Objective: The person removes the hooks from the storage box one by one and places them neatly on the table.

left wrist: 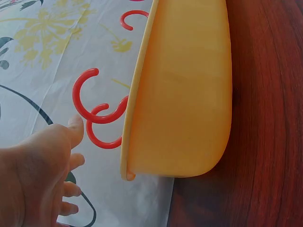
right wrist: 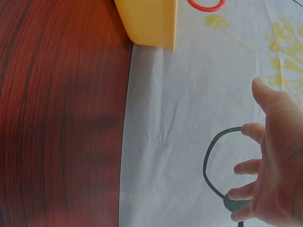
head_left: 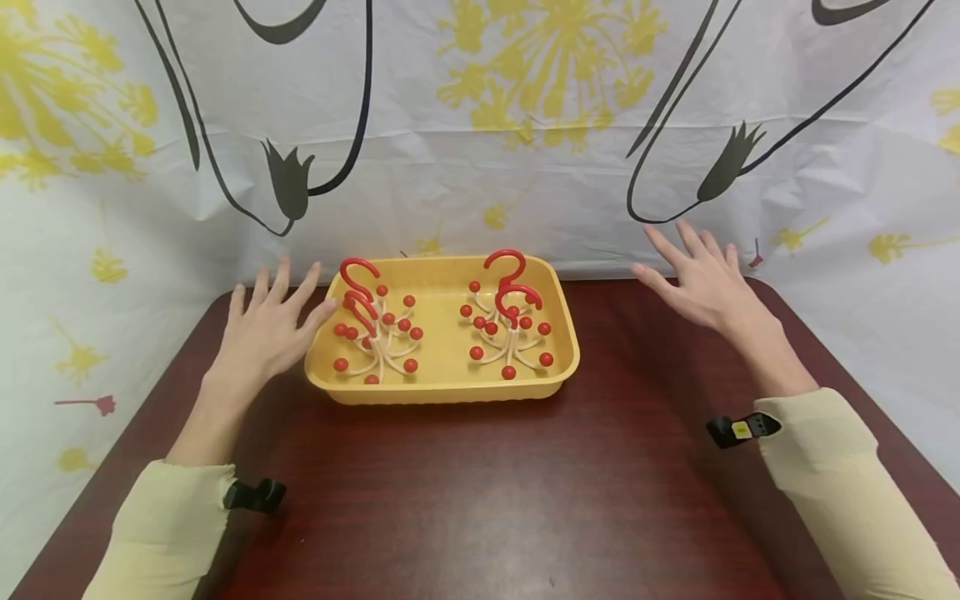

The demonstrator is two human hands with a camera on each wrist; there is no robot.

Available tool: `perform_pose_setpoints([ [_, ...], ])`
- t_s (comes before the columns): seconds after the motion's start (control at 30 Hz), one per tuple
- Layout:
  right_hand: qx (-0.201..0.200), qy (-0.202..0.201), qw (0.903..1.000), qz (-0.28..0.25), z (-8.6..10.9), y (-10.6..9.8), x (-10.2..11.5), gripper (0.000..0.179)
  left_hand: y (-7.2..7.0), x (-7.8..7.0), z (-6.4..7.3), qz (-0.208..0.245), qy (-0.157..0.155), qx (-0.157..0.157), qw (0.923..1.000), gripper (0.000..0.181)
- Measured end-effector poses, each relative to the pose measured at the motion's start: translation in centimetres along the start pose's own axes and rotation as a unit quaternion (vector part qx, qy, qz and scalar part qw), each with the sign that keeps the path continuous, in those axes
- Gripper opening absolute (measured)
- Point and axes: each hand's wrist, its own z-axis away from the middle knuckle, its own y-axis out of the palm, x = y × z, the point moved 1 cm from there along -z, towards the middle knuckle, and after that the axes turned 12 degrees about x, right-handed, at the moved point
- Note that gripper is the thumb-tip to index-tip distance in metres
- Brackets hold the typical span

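A yellow tray (head_left: pixel 442 388) lies on the table with several small hanging racks in it, each with a red hook on top and cream arms tipped with red balls. Two racks (head_left: pixel 378 342) stand at the tray's left end and two more (head_left: pixel 513 337) at its right. My left hand (head_left: pixel 262 333) is spread beside the tray's left edge, thumb close to the rim, holding nothing. In the left wrist view, red hooks (left wrist: pixel 78 97) rise past the rim. Well to the right of the tray, my right hand (head_left: pixel 705 283) is spread with nothing in it.
The dark reddish wooden table (head_left: pixel 480 483) runs up to a white sheet (head_left: pixel 585 192) with yellow and grey flower prints at the back and sides. Black wrist cameras (head_left: pixel 255 496) are strapped at both cuffs.
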Motion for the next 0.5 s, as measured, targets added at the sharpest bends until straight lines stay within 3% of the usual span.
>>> perform_pose_setpoints([
  [0.5, -0.033, -0.036, 0.9983, -0.031, 0.4, -0.2, 1.6, 0.072, 0.6, -0.2, -0.1, 0.028, 0.003, -0.004, 0.9996, 0.084],
])
